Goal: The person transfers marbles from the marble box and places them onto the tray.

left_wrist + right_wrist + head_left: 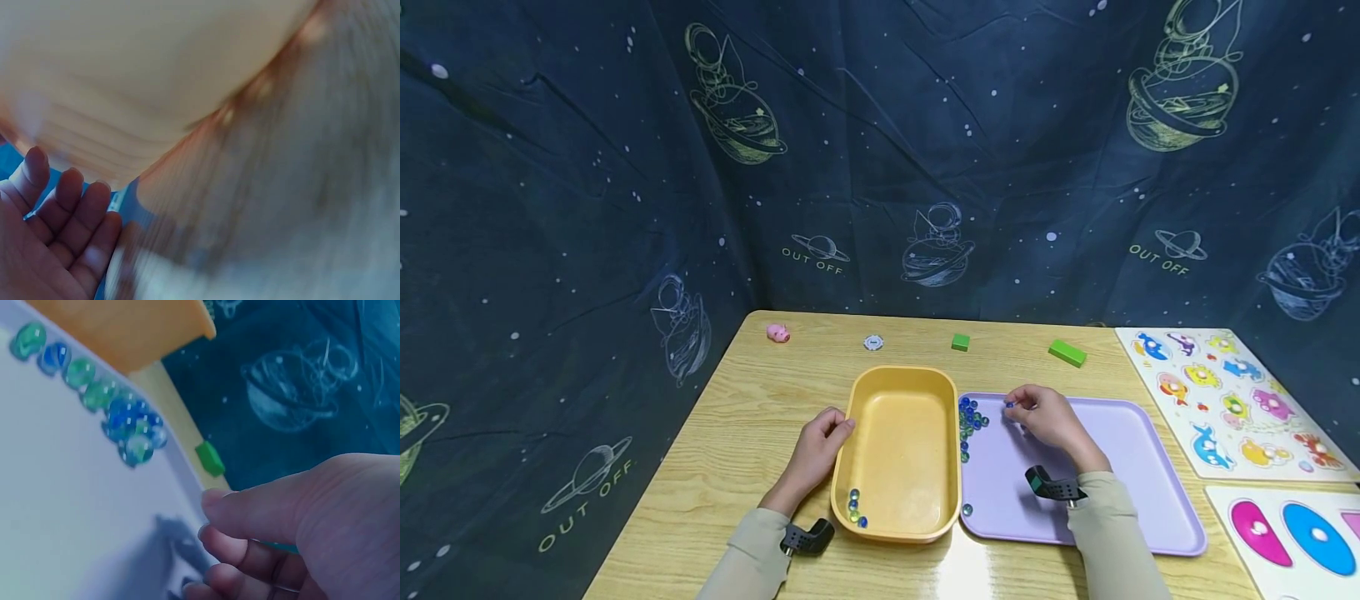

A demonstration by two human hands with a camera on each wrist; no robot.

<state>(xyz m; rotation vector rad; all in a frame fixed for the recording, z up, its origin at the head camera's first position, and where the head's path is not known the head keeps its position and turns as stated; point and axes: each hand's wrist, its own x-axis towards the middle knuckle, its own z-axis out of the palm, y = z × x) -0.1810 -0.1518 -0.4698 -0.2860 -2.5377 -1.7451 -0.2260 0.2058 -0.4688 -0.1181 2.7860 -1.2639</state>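
My left hand (826,446) grips the left rim of a yellow bin (902,372), thumb over the edge. In the left wrist view its curled fingers (90,215) lie against the bin's outer wall (156,81). Several marbles (853,505) sit in the bin's near left corner. Over a lilac tray (1120,467), my right hand (1047,417) pinches a blue marble (1010,405) between thumb and fingertips; the right wrist view hides this marble. Along the tray's left edge lie more blue and green marbles (968,421), clustered at the far corner, with one lone marble (967,510) nearer me.
A pink toy pig (778,333), a poker chip (873,342), a small green block (960,342) and a longer green block (1067,353) line the table's far side. On the right lie a sea-animal puzzle board (1232,408) and a shape puzzle board (1296,533). Dark cloth hangs behind.
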